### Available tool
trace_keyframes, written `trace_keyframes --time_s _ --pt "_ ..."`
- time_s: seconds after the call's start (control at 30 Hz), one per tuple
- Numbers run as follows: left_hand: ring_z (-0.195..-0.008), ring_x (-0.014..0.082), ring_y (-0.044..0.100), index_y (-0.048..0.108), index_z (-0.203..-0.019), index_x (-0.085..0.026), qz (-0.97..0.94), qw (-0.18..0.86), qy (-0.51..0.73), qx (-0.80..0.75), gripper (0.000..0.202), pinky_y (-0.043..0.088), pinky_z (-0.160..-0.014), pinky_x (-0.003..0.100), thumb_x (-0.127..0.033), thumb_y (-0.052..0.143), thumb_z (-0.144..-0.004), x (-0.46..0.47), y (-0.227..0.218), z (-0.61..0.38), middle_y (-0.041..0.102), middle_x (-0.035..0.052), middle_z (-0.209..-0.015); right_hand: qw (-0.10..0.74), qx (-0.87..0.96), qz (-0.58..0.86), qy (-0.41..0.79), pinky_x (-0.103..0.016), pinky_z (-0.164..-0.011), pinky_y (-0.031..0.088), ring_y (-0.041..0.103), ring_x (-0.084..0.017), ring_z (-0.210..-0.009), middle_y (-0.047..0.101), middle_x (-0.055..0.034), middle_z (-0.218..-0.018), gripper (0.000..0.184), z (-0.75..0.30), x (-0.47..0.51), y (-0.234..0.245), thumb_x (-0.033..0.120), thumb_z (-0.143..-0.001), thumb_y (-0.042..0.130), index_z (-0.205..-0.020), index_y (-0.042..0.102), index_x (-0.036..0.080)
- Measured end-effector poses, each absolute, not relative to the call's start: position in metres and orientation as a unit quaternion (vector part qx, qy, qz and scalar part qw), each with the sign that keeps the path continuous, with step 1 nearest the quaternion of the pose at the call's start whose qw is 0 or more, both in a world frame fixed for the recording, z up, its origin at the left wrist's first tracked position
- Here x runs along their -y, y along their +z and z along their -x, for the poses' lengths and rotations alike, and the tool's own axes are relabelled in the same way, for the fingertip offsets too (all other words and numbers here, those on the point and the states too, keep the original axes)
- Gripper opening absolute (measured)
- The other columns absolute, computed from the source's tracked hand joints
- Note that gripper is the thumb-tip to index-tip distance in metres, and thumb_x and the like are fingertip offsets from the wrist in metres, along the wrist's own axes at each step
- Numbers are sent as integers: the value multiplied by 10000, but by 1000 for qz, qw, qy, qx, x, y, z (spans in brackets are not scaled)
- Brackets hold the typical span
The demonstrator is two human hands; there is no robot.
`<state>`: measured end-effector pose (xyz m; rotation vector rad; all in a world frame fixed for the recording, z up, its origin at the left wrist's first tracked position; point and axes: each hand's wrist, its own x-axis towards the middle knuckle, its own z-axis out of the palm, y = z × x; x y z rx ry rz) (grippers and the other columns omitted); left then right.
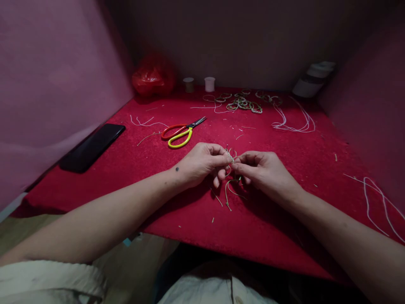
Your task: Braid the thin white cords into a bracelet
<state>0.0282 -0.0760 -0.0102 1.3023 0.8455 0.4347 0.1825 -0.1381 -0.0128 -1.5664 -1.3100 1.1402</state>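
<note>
My left hand (202,165) and my right hand (262,171) meet over the middle of the red felt table (284,228). Both pinch a small knotted piece of green and pale cord (232,159) between thumb and fingers. Loose cord ends (230,190) hang down from the knot and trail on the felt below my hands. Short cut ends stick up above the pinch.
Scissors (182,132) with red and yellow handles lie behind my left hand. A black phone (92,146) lies at the left edge. Finished braided cords (243,102), white strings (295,120), two small spools (199,84) and a red bag (154,78) sit at the back. More white string (376,207) lies right.
</note>
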Motion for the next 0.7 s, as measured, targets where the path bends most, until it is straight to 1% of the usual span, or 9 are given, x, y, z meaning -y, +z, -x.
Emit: trace_keyframes --time_s 0.13,0.4,0.5,0.7 --pt "-305 79 504 547 -702 -138 -578 694 200 -380 135 392 -331 169 -122 553 -836 76 -11 -28 577 -28 -440 390 535 609 437 -206 -407 318 441 -70 -401 547 20 -479 187 -183 137 -15 240 -763 622 -609 623 135" --pt "-308 78 509 558 -706 -138 -581 691 203 -380 127 390 -331 165 -120 558 -832 76 -12 -27 582 -25 -447 401 549 579 450 -213 -440 350 456 -75 -444 574 8 -531 154 -186 137 -20 224 -754 621 -624 622 142" --pt "-310 82 511 559 -710 -135 -574 700 199 -375 125 400 -334 169 -125 560 -835 75 -13 -27 583 -23 -446 406 546 581 447 -211 -427 335 444 -72 -431 551 19 -508 158 -185 137 -19 225 -754 627 -620 610 143" --pt "-330 85 531 570 -738 -122 -560 728 165 -360 103 430 -356 170 -127 559 -840 73 -14 -26 591 -15 -454 409 526 591 455 -192 -365 264 384 -53 -385 492 48 -457 168 -186 136 -16 235 -773 606 -631 581 149"
